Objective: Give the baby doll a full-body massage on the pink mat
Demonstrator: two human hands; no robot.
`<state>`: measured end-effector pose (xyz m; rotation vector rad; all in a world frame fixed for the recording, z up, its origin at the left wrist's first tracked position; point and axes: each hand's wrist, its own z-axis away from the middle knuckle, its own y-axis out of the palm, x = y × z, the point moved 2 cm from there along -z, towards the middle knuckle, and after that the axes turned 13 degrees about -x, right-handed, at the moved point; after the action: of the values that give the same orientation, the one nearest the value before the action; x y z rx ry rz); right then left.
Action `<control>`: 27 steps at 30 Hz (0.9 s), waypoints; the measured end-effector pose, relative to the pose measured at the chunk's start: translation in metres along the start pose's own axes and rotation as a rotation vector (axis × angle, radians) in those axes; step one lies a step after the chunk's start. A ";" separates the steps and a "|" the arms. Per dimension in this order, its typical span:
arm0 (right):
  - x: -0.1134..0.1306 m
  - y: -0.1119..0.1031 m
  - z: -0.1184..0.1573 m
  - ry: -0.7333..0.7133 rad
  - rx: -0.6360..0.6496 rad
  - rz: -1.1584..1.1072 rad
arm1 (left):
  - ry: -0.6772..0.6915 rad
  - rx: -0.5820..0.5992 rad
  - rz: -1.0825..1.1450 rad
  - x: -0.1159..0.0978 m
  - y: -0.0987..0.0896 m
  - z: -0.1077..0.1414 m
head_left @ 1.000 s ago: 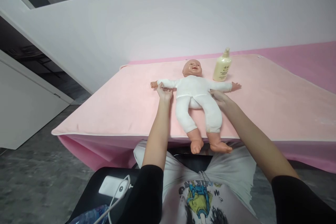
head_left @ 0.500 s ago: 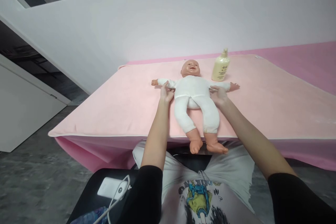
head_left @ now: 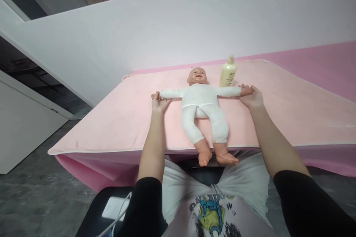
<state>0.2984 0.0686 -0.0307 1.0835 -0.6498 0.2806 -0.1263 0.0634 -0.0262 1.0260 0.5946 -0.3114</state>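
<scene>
Black seat [head_left: 89, 220], below the near left part of the cloth-covered table [head_left: 330, 59]: bears a white corded device [head_left: 113, 207], likely a power bank; well apart from the work.

Peach blanket [head_left: 116, 126]: spread over the tabletop, one corner at the table's near left corner.

Left hand [head_left: 161, 104]: thumb over the doll's small hand, fingers curled beneath; closed lightly on it, low over the blanket.

Baby doll [head_left: 199, 94]: white cloth body, vinyl head and limbs. On its back near the middle of the table, head toward the far edge, feet overhanging the near edge, both arms drawn straight out sideways. Advisable: keep the pull equal on both sides and level with the shoulders, so the trunk stays centred; the soft sleeves probably stretch if tugged hard.

Yellow pump bottle [head_left: 228, 75]: upright toward the far edge, just behind the outstretched arm. Best to keep that arm low here, as a sweep toward the far edge could tip it.

Right hand [head_left: 252, 99]: thumb on the doll's other hand, fingers under the wrist; closed gently. A loose grip at the wrist seems kinder than pinching the fingers.
</scene>
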 end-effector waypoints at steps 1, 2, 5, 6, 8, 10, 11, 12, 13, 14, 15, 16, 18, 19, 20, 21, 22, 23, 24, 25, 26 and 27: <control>0.001 -0.001 -0.002 -0.009 -0.008 0.027 | -0.001 0.001 -0.024 -0.005 -0.003 -0.002; 0.000 0.000 -0.003 0.001 -0.007 0.079 | -0.011 0.015 -0.049 -0.008 -0.005 -0.005; -0.004 0.003 -0.004 0.044 0.072 0.252 | 0.059 -0.009 -0.092 -0.017 -0.010 -0.012; -0.005 0.004 -0.003 0.034 0.093 0.271 | 0.093 -0.027 -0.090 -0.018 -0.011 -0.014; -0.006 0.005 -0.004 0.003 0.081 0.272 | 0.150 -0.048 -0.107 -0.018 -0.012 -0.015; -0.007 0.005 -0.005 -0.009 0.027 0.285 | 0.201 -0.058 -0.159 -0.015 -0.011 -0.015; -0.007 0.005 -0.006 -0.012 -0.002 0.296 | 0.240 -0.067 -0.184 -0.013 -0.011 -0.014; -0.007 0.005 -0.007 -0.018 -0.026 0.304 | 0.287 -0.082 -0.201 -0.011 -0.010 -0.013; -0.007 0.005 -0.008 -0.031 -0.050 0.307 | 0.334 -0.104 -0.209 -0.008 -0.009 -0.011; -0.007 0.006 -0.010 -0.049 -0.073 0.304 | 0.379 -0.127 -0.211 -0.006 -0.008 -0.010; -0.007 0.006 -0.011 -0.069 -0.095 0.298 | 0.420 -0.151 -0.213 -0.004 -0.007 -0.010; -0.007 0.006 -0.012 -0.087 -0.110 0.294 | 0.452 -0.173 -0.217 -0.003 -0.006 -0.009; -0.007 0.007 -0.013 -0.113 -0.112 0.299 | 0.495 -0.202 -0.224 -0.001 -0.005 -0.008; -0.007 0.007 -0.013 -0.119 -0.102 0.306 | 0.507 -0.211 -0.228 -0.001 -0.004 -0.008; -0.007 0.007 -0.012 -0.125 -0.087 0.312 | 0.513 -0.216 -0.232 -0.001 -0.004 -0.007; -0.008 0.007 -0.011 -0.138 -0.070 0.317 | 0.514 -0.220 -0.236 -0.001 -0.003 -0.007; -0.008 0.008 -0.009 -0.160 -0.050 0.321 | 0.514 -0.225 -0.239 -0.001 -0.003 -0.007; -0.008 0.008 -0.007 -0.185 -0.032 0.326 | 0.514 -0.229 -0.240 -0.001 -0.003 -0.007; -0.009 0.009 -0.005 -0.212 -0.015 0.332 | 0.516 -0.229 -0.238 -0.001 -0.003 -0.007; -0.009 0.009 -0.003 -0.236 -0.003 0.339 | 0.522 -0.224 -0.236 -0.001 -0.003 -0.007; -0.009 0.009 -0.001 -0.252 0.002 0.347 | 0.530 -0.217 -0.234 -0.001 -0.003 -0.007; -0.009 0.010 0.000 -0.256 0.002 0.354 | 0.538 -0.209 -0.235 -0.001 -0.003 -0.007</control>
<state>0.2862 0.0741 -0.0295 1.0112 -1.0738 0.4507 -0.1307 0.0682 -0.0306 0.8356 1.2134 -0.1702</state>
